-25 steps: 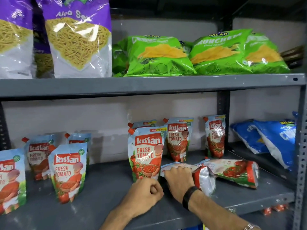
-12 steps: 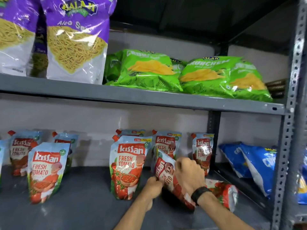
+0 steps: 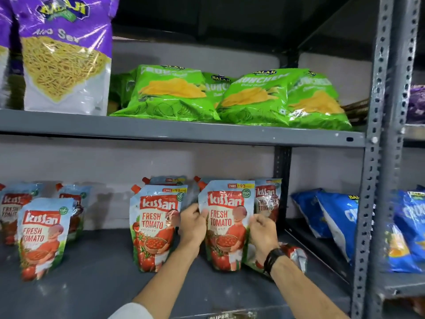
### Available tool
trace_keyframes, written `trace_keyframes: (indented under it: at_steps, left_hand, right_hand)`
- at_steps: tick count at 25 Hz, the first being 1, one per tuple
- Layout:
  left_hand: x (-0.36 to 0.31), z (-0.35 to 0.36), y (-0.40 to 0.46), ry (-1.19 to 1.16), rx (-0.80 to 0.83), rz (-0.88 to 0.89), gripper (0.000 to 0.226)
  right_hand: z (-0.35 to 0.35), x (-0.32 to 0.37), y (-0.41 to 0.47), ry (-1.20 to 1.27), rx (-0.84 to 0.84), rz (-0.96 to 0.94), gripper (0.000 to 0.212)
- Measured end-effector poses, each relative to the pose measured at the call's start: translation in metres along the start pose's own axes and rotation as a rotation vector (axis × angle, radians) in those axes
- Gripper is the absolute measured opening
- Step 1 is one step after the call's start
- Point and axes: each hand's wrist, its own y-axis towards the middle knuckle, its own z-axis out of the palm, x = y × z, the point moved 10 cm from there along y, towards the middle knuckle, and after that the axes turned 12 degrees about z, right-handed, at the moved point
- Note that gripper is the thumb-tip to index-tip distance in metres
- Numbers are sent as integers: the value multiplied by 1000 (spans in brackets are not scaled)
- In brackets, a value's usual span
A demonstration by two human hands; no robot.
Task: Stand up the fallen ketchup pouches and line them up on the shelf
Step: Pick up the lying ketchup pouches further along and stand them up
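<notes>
Two hands, left hand [image 3: 192, 226] and right hand [image 3: 262, 233], grip the upright pouch [image 3: 226, 224] at centre frame; seat its base flat on the shelf [image 3: 92, 284], level with its neighbour [image 3: 156, 226], before releasing.

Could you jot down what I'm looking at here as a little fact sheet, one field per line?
place: grey metal shelf in a store
held pouch: ketchup pouch, upright, front row
left hand: on the pouch's left edge
right hand: on its right edge, black watch on the wrist
fallen pouch: lying flat behind the right wrist
neighbour: standing pouch just left of the held one
upper shelf: green chip bags, purple sev bag
</notes>
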Motion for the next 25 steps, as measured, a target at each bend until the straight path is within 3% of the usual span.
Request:
trace_keyframes:
  at_steps: [6, 14, 25]
  left_hand:
    - [-6, -12, 8, 115, -80, 135, 27]
    - [24, -28, 17, 68, -172, 79, 16]
    - [36, -10, 5, 21, -71, -31, 25]
  right_hand:
    - [18, -9, 12, 66, 44, 28, 42]
    - [38, -21, 22, -18, 105, 10, 32]
    - [40, -30, 28, 28, 142, 54, 33]
